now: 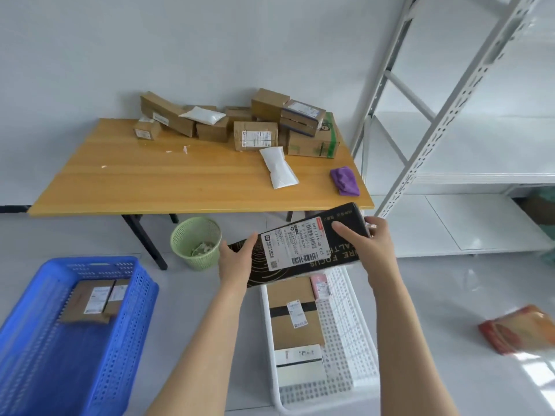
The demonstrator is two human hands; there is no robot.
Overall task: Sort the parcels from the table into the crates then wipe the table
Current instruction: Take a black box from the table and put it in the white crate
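Observation:
Both hands hold a flat black parcel (327,253) with a white shipping label, tilted above the far end of the white crate (354,340). My left hand (237,262) grips its left end, my right hand (368,247) its right end. The white crate on the floor holds a brown box, a white-labelled box and a small pink packet. A blue crate (126,325) at the left holds brown parcels. Several cardboard boxes (255,135) and two white pouches (277,171) lie at the back of the wooden table (168,181). A purple cloth (345,181) sits on its right edge.
A green wastebasket (196,243) stands under the table's front edge beside a black leg. White metal shelving (450,121) fills the right side. An orange-red bag (519,328) lies on the floor at right. Small paper scraps (184,149) dot the tabletop.

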